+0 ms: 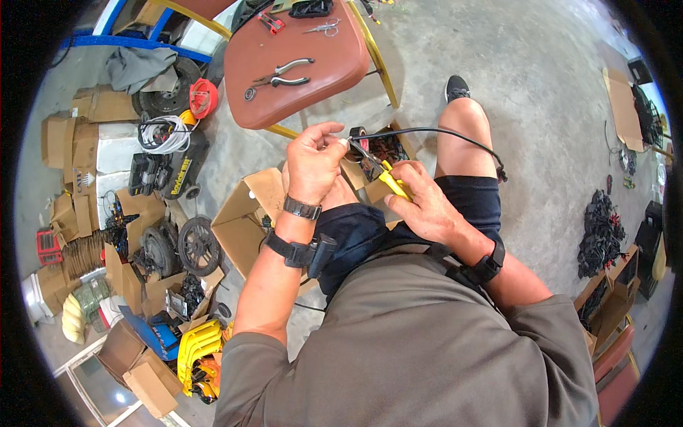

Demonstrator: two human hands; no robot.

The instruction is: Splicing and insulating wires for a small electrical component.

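My left hand (316, 160) pinches a black cable (427, 130) near my knees, and the cable arcs right and hangs down past my right knee. My right hand (420, 203) is closed on yellow-handled pliers (391, 181), whose jaws are at the cable beside my left fingertips. Close behind those fingers is a roll of black tape (357, 134), partly hidden. Beyond my hands, a brown padded chair (299, 103) bears black-and-white-handled pliers (286, 80), a small ring-shaped roll (250, 93), scissors (324, 28) and a red tool (272, 23).
Open cardboard boxes (235, 203) stand below and left of my hands. Along the left lie wheels (199, 245), more cardboard, a red helmet (203, 97), coiled white cable (162, 134) and yellow plastic parts (196, 352). On the right are tangled black cables (600, 235) and boxes (612, 306).
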